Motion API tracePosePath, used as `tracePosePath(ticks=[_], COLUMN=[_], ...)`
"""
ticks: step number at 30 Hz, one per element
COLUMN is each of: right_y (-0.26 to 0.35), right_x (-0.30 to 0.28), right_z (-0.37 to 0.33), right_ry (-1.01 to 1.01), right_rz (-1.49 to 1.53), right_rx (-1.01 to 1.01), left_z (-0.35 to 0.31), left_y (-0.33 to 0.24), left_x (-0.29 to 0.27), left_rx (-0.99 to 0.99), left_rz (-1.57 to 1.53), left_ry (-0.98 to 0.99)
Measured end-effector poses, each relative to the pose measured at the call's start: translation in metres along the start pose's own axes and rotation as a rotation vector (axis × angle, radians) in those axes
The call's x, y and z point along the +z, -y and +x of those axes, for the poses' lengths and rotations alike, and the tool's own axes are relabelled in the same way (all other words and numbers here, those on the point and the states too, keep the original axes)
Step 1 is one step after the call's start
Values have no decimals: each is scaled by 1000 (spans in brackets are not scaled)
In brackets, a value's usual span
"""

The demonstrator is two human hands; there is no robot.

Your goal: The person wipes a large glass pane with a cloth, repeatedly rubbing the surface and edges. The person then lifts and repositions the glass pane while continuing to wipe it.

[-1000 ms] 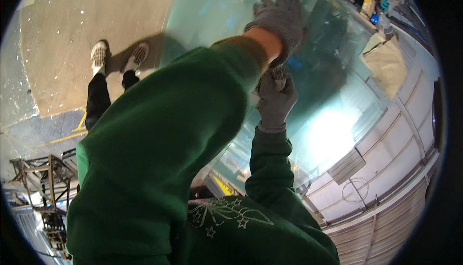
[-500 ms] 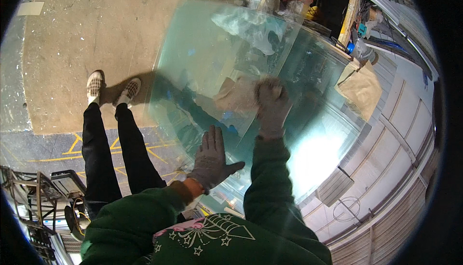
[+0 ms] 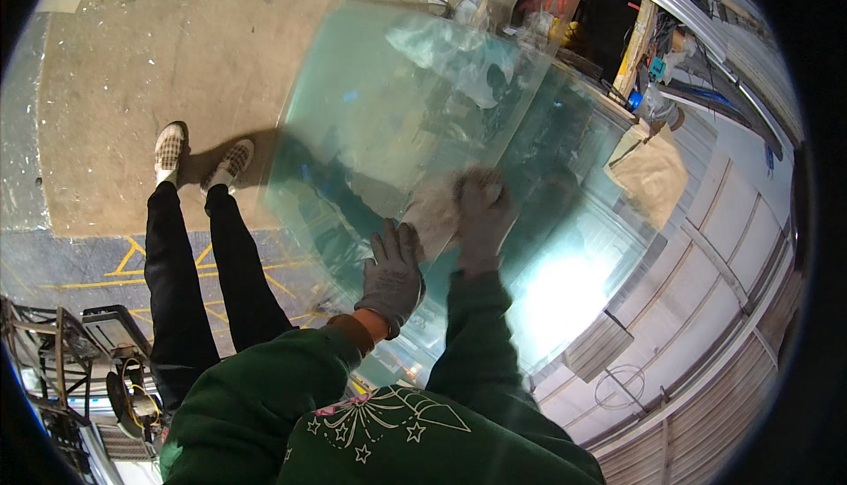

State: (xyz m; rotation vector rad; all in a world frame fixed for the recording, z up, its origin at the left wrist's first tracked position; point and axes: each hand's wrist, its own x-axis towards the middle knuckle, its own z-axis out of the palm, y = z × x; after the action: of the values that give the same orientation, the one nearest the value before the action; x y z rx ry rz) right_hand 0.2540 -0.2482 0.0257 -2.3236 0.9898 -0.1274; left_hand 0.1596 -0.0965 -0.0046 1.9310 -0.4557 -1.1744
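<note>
A large greenish glass sheet (image 3: 353, 70) lies in front of me, with reflections and a bright glare on its right part. My right hand (image 3: 483, 225), gloved in grey and smeared by motion, is closed on a tan cloth (image 3: 432, 213) against the glass. Part of the cloth bulges beyond the fingers; its exact edges are blurred. To its left, my left hand (image 3: 394, 282), also gloved, rests on the near part of the sheet. Its fingers are stretched out and it holds nothing.
A brown paper piece (image 3: 648, 172) lies at the glass's right edge. Tools and cluttered materials (image 3: 653, 88) fill the far right. My legs and checkered shoes (image 3: 170, 148) show at left over a brown floor covering (image 3: 106, 132). A metal rack (image 3: 53, 344) stands at lower left.
My right hand has moved nearer and slightly left across the glass with the cloth. My left hand has shifted slightly, its thumb now closer to its fingers. The view has shifted a little.
</note>
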Motion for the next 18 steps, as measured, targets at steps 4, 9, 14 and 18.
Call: tracePosePath(ticks=[4, 9, 14, 18], right_y=[29, 24, 19, 30], right_x=[4, 10, 9, 4], right_z=[130, 64, 8, 138], right_ry=[16, -72, -33, 4], right_rz=[103, 41, -40, -386], right_rx=[4, 5, -2, -371], left_z=[-1, 3, 2, 2], left_y=[-1, -4, -4, -5], left_x=[13, 15, -1, 3], left_rx=[2, -8, -45, -13], left_rz=[-45, 0, -17, -32], left_ry=[-16, 10, 49, 32])
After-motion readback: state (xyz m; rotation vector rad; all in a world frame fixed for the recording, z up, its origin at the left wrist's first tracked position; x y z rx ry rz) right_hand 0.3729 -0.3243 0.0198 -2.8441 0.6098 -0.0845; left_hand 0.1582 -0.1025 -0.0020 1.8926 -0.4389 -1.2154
